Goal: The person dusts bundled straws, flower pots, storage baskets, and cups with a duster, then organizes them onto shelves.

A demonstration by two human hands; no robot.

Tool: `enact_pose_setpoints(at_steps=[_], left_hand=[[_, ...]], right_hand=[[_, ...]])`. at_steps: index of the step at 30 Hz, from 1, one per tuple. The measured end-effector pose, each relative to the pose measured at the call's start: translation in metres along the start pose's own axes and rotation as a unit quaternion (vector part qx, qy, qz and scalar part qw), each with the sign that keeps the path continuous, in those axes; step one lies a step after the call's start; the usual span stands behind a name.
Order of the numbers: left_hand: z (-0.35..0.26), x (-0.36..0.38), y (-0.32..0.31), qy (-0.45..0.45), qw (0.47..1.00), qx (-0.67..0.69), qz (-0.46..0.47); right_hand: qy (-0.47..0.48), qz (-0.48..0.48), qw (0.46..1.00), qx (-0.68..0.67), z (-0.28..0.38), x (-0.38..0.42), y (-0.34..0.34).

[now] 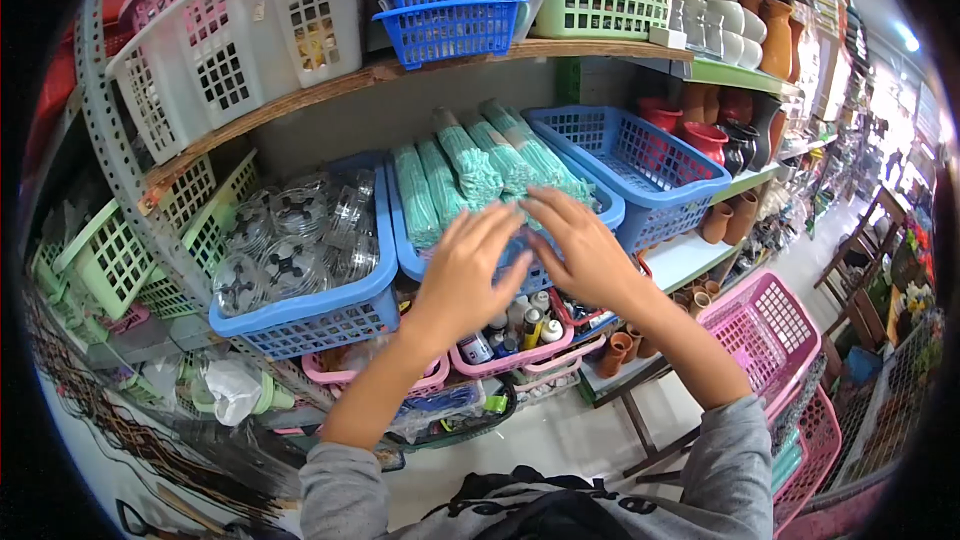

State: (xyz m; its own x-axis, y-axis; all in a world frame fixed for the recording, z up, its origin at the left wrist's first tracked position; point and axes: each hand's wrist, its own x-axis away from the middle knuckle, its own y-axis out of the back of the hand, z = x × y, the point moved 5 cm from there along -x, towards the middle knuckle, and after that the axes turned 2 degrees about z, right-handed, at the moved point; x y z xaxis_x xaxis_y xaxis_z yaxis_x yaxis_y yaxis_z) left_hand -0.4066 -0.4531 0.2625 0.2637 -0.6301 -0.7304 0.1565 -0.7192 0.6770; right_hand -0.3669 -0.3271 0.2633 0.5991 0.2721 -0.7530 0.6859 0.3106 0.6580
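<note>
My left hand (462, 268) and my right hand (580, 248) are raised close together, fingers stretched out and nothing held in either. In this view they overlap the front of the middle blue basket (609, 216). Long, plastic-wrapped bundles of green sticks (462, 162) lie side by side in that basket, their near ends just beyond my fingertips. Left of it, a blue basket (300, 332) is filled with clear round plastic pieces (297, 262) with dark cross-shaped centres. To the right, another blue basket (665, 202) shows a bare interior.
Overhead, a wooden-edged shelf (420, 66) carries white, blue and green baskets. Below, pink trays (515, 361) hold bottles and cans. Clay pots (614, 352) stand at lower right, near a pink basket (765, 335). A perforated metal post (110, 105) rises at left.
</note>
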Motion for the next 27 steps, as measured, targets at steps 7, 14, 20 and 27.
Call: enact_pose_setpoints(at_steps=[7,14,20,27], left_hand=[[0.0,0.104,-0.069,0.065,0.955,0.272,0.102],[0.058,0.331,-0.221,0.185,0.867,0.228,0.402],[0.073,0.505,-0.29,0.238,0.691,0.309,0.609],[0.073,0.594,-0.318,0.132,0.494,0.068,0.857]], right_hand=[[-0.133,0.056,0.986,-0.088,0.017,0.128,-0.013],[-0.426,0.336,0.84,-0.024,0.046,0.386,-0.1],[-0.678,0.456,0.573,-0.063,0.166,0.582,-0.133],[-0.838,0.376,0.344,-0.195,0.378,0.72,-0.187]])
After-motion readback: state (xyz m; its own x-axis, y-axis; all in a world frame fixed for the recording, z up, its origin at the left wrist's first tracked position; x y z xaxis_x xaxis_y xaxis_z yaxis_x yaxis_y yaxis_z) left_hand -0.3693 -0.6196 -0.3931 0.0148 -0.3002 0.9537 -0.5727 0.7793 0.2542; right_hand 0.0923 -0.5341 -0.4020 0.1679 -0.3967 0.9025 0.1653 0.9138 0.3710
